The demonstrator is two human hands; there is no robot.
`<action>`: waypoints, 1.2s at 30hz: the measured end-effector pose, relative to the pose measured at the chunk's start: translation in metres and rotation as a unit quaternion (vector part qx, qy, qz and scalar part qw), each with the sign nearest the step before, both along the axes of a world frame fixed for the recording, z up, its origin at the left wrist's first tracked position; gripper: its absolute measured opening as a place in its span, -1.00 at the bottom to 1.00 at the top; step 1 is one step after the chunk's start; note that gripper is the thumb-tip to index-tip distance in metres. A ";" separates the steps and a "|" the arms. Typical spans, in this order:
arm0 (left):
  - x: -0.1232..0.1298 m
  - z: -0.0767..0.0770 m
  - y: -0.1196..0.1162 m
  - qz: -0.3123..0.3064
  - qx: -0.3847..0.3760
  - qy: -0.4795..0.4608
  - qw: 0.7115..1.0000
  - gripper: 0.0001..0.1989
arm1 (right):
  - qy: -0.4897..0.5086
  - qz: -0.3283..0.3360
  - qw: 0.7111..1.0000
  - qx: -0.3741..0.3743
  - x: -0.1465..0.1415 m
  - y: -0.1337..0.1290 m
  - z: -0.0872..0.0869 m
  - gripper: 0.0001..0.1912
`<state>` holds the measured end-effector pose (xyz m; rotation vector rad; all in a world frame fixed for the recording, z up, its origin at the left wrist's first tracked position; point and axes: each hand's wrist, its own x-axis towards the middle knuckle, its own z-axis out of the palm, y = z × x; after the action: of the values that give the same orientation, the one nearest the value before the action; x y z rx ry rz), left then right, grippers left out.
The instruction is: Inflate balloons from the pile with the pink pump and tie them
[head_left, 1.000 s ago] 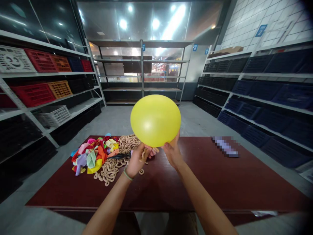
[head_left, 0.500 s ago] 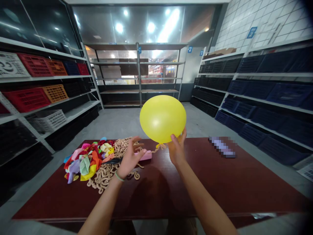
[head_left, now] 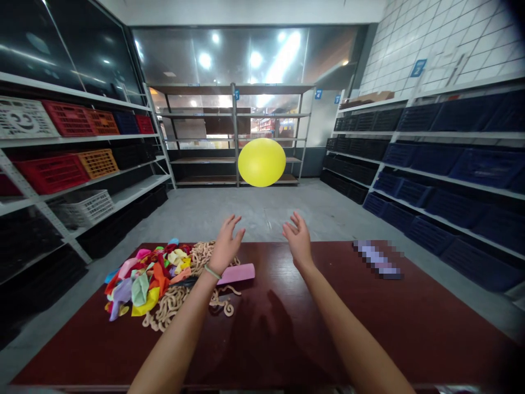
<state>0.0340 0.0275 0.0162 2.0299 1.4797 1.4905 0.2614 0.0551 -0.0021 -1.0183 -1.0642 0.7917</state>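
An inflated yellow balloon (head_left: 261, 162) floats in the air beyond the table, touching neither hand. My left hand (head_left: 225, 245) is raised above the table with its fingers apart and nothing in it. Level with it on the other side, my right hand (head_left: 298, 241) is likewise open and bare. Under my left hand lies a pink pump-like cylinder (head_left: 238, 274). Beside it spread tan curly strands (head_left: 172, 303) and a heap of uninflated balloons (head_left: 139, 284) in many colours.
The dark red table (head_left: 320, 328) stretches across in front of me. A blurred-out flat object (head_left: 377, 259) lies at its right. Shelves with crates (head_left: 65, 169) stand left, more with dark bins (head_left: 443, 158) right, and a metal rack (head_left: 197, 161) behind.
My right hand has let go of the yellow balloon, which has moved up and away from me. My left hand has risen off the pink cylinder, and both hands are spread.
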 end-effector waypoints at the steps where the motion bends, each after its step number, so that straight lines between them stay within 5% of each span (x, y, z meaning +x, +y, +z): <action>1: -0.004 -0.003 -0.003 -0.004 0.001 -0.006 1.000 -0.60 | -0.006 0.007 1.000 -0.003 -0.002 -0.003 -0.005 -0.35; 6: -0.031 -0.020 -0.032 0.004 -0.030 -0.055 0.998 -0.69 | -0.029 0.055 0.998 -0.007 -0.027 -0.017 -0.026 -0.61; 13: -0.101 -0.046 -0.079 0.086 -0.040 -0.069 0.993 -0.71 | -0.056 0.165 0.985 -0.015 -0.097 -0.032 -0.042 -0.66; 23: -0.212 -0.098 -0.148 0.305 -0.029 0.025 0.951 -0.73 | -0.217 0.331 0.916 0.062 -0.234 -0.060 -0.069 -0.80; 29: -0.225 -0.123 -0.159 0.346 -0.035 0.024 0.937 -0.74 | -0.293 0.365 0.881 0.068 -0.296 -0.057 -0.078 -0.81; 36: -0.224 -0.120 -0.157 0.339 -0.063 0.007 0.938 -0.73 | -0.383 0.358 0.848 0.074 -0.352 -0.027 -0.080 -0.79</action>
<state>-0.1895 -0.1291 -0.1043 1.5161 2.3675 1.5258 -0.0903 0.0277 -0.0819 -0.7963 -2.2491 0.8787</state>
